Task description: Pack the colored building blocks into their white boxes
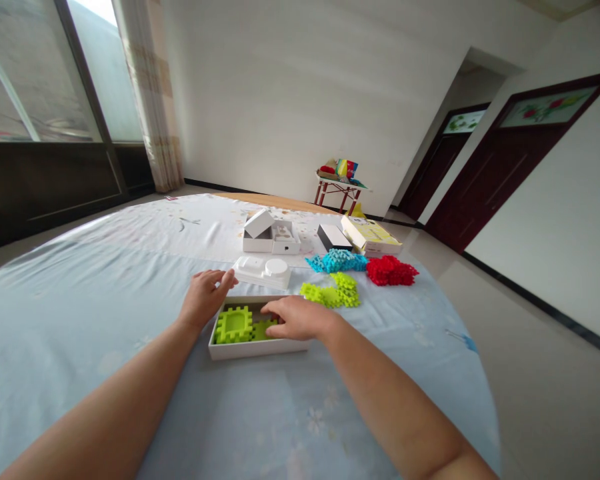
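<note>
A shallow white box [260, 351] stands on the cloth before me with lime-green interlocking plastic squares in it. One larger green square [234, 325] lies at its left end. My right hand [300, 317] reaches over the box's right side, thumb and forefinger apart, the thumb at a second green piece [261, 329]. Its curled fingers are partly hidden. My left hand [207, 293] hovers by the box's far left corner, fingers loosely spread and holding nothing. Just beyond lies a white moulded tray [263, 272]. More loose green pieces [333, 292] lie past the box to the right.
Blue pieces [337, 261] and red pieces [391, 271] are heaped at the right. Behind stand an open white box [258, 244], a black-and-white box [334, 237] and a yellow box [373, 233]. A pale blue tablecloth [105, 287] covers the round table.
</note>
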Motion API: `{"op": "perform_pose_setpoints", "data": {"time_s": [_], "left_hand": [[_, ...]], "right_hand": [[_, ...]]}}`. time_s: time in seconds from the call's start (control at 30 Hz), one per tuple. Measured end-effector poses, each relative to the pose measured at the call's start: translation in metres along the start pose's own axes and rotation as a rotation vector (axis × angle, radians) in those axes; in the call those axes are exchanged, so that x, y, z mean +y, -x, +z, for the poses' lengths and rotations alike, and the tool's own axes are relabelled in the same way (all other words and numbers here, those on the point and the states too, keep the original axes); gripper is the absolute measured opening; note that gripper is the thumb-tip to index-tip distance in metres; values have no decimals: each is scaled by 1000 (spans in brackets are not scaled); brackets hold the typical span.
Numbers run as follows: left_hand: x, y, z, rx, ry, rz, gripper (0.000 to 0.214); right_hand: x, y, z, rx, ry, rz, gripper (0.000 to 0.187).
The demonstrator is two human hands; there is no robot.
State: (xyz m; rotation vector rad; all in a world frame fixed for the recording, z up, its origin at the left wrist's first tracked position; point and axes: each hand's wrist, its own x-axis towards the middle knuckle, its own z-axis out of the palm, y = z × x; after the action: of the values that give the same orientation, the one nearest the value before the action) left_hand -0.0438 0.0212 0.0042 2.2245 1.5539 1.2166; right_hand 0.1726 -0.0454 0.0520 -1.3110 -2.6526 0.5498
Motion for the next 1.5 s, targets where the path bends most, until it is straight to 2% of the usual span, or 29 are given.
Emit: {"op": "perform_pose_setpoints", "data": {"time_s": [0.07, 0.13, 0.2, 0.27, 0.37, 0.47, 0.63, 0.93, 1.2, 1.37, 1.5], "left_hand": [[0, 0, 0, 3, 0, 0, 45], [0, 0, -1, 4, -4, -6, 45], [0, 0, -2, 3, -6, -12, 44], [0, 0, -2, 0, -6, -14, 44], [0, 0, -1, -2, -4, -9, 45], [-1, 0, -1, 6, 2, -5, 44], [-1, 1, -2, 7, 8, -13, 44], [-1, 0, -2, -2, -10, -34, 46], [-2, 0, -1, 3, 2, -30, 44], [-2, 1, -2, -5, -2, -33, 44], [-3, 1, -1, 7, -1, -22, 43]], "right_hand": [[8, 6, -7, 73, -107, 19, 41], [22, 15, -15, 241, -174, 68, 37], [40, 23, -21, 431, -155, 142, 34], [57, 30, -23, 515, -83, 216, 36], [74, 34, -17, 460, 28, 305, 48], [80, 31, -9, 375, 90, 347, 60], [83, 26, -5, 301, 74, 349, 56], [98, 38, -15, 368, -101, 261, 57], [94, 34, -12, 226, -29, 249, 66], [94, 32, -10, 222, 4, 253, 63], [93, 33, -12, 298, 17, 263, 60]]}}
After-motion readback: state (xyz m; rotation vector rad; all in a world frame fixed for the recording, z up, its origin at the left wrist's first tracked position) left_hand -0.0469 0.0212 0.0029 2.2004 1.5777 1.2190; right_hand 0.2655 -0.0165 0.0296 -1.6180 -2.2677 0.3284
